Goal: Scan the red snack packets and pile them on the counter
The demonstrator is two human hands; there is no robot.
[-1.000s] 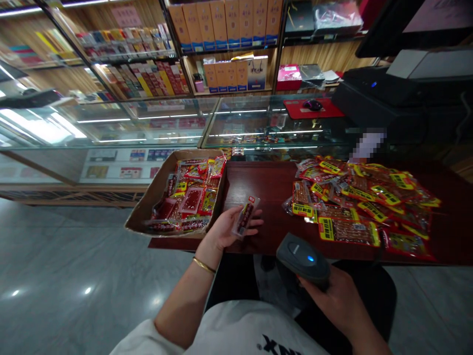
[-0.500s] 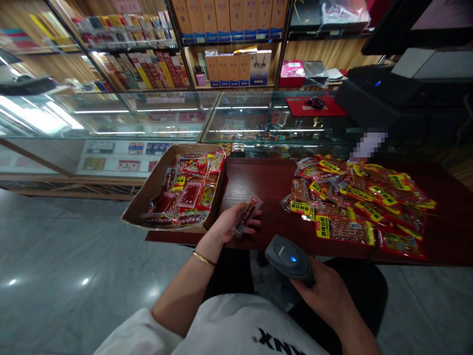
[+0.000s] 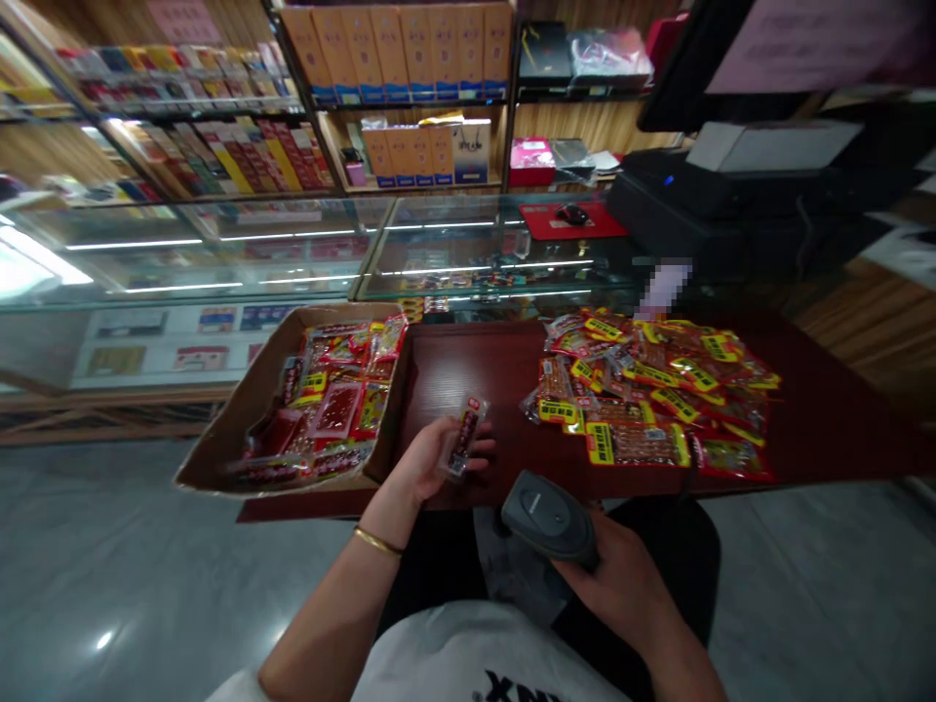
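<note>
In my left hand [image 3: 431, 456] lies a small clear snack packet [image 3: 463, 435] with a dark, red-topped label, the thumb on it and the fingers stretched beneath. My right hand [image 3: 625, 575] is wrapped round the handle of a dark grey barcode scanner [image 3: 552, 519], whose head points toward the packet. Left of my left hand, an open cardboard box [image 3: 212, 444] holds many snack packets in red, yellow and brown. To the right, a loose pile of snack packets [image 3: 636, 444] with yellow and red labels covers part of the dark red wooden table [image 3: 453, 361].
Behind the table runs a glass display counter [image 3: 292, 249]. A red mouse pad [image 3: 541, 222] with a black mouse [image 3: 571, 214] lies on it. A black machine [image 3: 731, 210] and a monitor [image 3: 687, 78] stand at the right. A stool [image 3: 680, 546] is below the table edge.
The camera view has turned to the right, so the scene sits further left. The blue light on the scanner is off now. Both hands keep their holds.
</note>
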